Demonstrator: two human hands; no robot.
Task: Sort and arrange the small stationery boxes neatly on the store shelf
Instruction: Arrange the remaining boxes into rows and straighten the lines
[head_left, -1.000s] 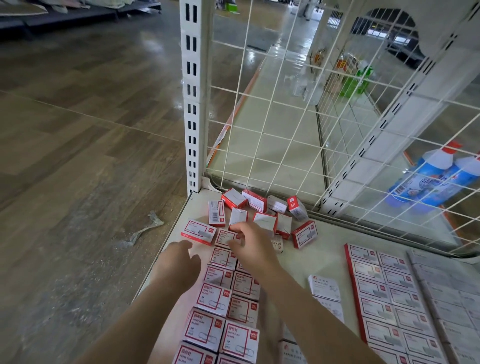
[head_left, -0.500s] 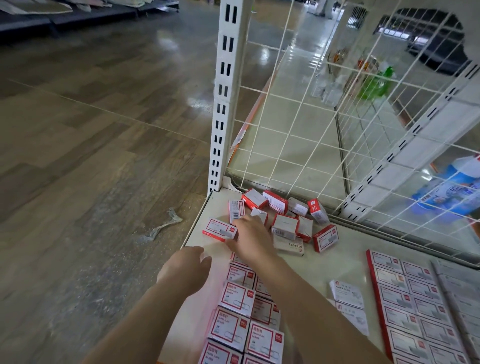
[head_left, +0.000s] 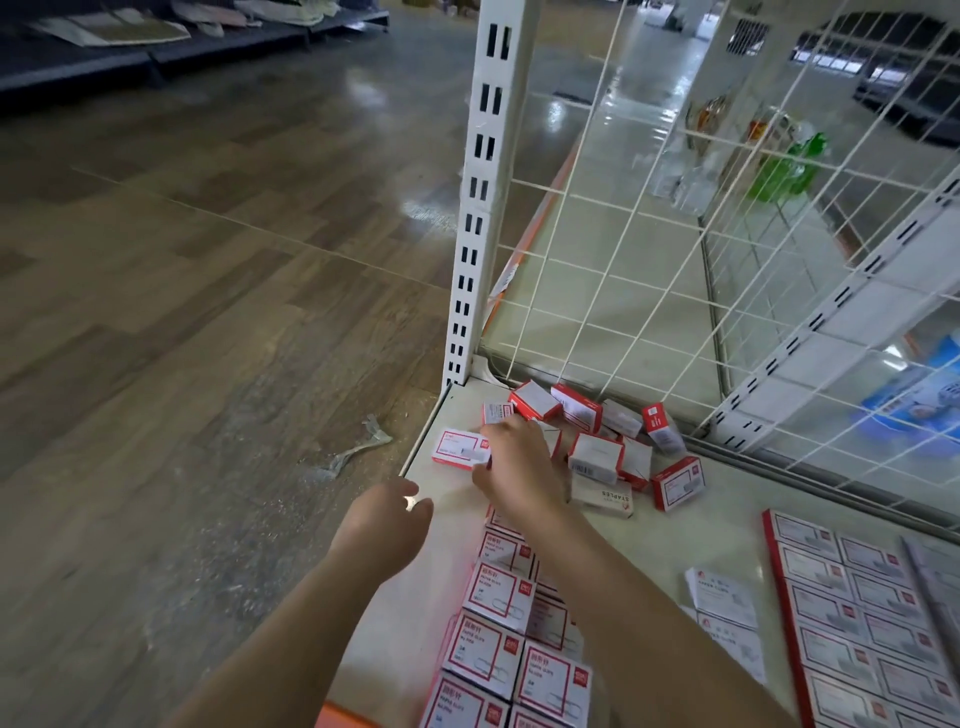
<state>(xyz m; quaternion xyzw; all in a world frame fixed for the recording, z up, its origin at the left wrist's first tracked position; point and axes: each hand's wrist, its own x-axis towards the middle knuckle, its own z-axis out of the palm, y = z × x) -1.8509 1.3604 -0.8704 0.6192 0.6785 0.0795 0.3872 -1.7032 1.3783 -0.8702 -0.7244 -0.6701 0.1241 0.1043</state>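
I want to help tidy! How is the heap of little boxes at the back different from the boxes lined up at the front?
The loose pile lies jumbled, boxes tipped on sides and edges; the front rows lie flat, faces up. The pile's boxes point every way; the rows' boxes sit edge to edge, aligned. Both are small red-and-white boxes on the same shelf.

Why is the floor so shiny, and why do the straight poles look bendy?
In the head view, ceiling lights glare off the glossy pale floor behind the white wire mesh; the wide-angle lens tilts the white slotted upright post; the blue package at the right edge and the left hand are smeared.
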